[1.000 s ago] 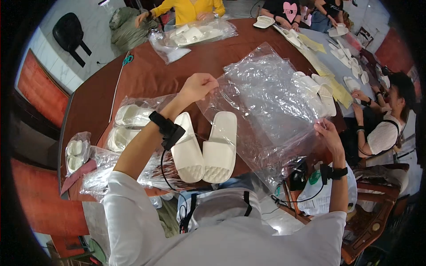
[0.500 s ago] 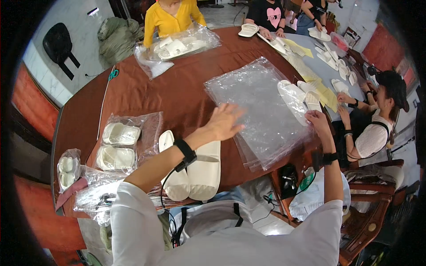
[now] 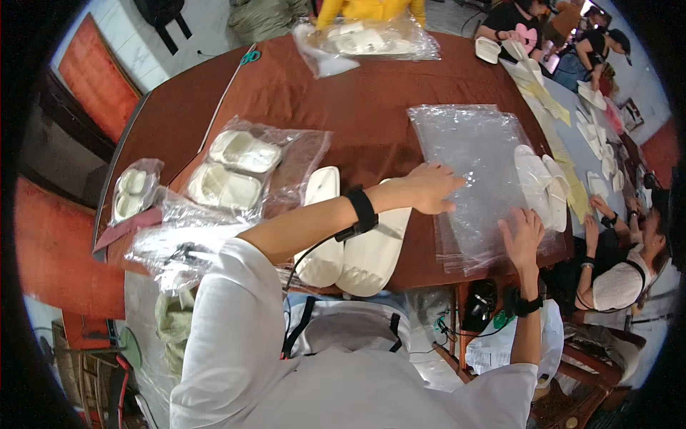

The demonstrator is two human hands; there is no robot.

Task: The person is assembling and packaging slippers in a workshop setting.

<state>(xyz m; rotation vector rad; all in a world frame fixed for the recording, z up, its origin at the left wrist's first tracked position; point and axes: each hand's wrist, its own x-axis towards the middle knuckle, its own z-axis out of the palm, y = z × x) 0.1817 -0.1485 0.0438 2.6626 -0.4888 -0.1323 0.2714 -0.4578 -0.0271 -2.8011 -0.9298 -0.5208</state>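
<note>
A stack of clear plastic bags (image 3: 475, 164) lies flat on the brown-covered table. My left hand (image 3: 432, 187) reaches over its left edge, fingers stretched out and holding nothing. Over the near right part of the bags is my right hand (image 3: 523, 234), its fingers spread and empty. Just beyond it, white slippers (image 3: 530, 179) rest at the right edge of the stack, partly overlapping each other. Close to my body lie two more white slippers, one on the left (image 3: 321, 257) and one on the right (image 3: 371, 261), partly hidden by my left forearm.
Left of me are a bagged pair of white slippers (image 3: 232, 184), a smaller bagged pair (image 3: 130, 193) and crumpled clear plastic (image 3: 182, 236). Green-handled scissors (image 3: 250, 56) lie far left. Co-workers sit or stand around the table, with another slipper bag (image 3: 371, 41) opposite.
My right hand has left the slipper edge it was touching, and its fingers have spread. The slippers at the right now lie closer together. The view has shifted, moving the table scene rightward.
</note>
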